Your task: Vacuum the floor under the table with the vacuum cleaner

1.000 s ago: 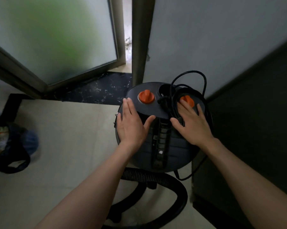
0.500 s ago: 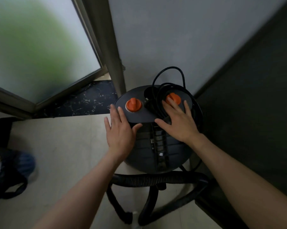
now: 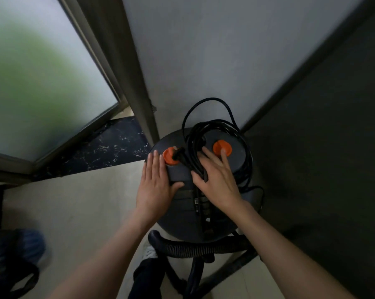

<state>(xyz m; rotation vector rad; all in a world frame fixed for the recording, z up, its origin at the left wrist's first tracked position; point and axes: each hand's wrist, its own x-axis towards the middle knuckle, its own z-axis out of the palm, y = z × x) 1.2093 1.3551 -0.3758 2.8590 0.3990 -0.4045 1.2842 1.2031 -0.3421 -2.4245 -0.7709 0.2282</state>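
Observation:
A dark grey canister vacuum cleaner [image 3: 188,221] stands on the floor in a corner, against the grey wall. Its lid carries two orange knobs, the left knob [image 3: 170,156] and the right knob [image 3: 222,147]. A black power cord [image 3: 204,134] lies coiled on the lid. My left hand [image 3: 155,187] rests flat on the lid's left side, fingers straight, beside the left knob. My right hand [image 3: 218,180] lies on the lid's right side over the cord, with a fingertip touching the right knob. A black ribbed hose [image 3: 195,248] curls round the base.
A frosted glass door [image 3: 42,83] stands at the left with a dark marble threshold [image 3: 109,149] below it. A dark panel [image 3: 324,158] closes the right side. A dark bag [image 3: 16,262] sits at the lower left on the pale tiled floor [image 3: 78,208].
The view has swung left to right and drawn closer to the vacuum cleaner. Both hands stay on the lid; the cord now lies across the left knob.

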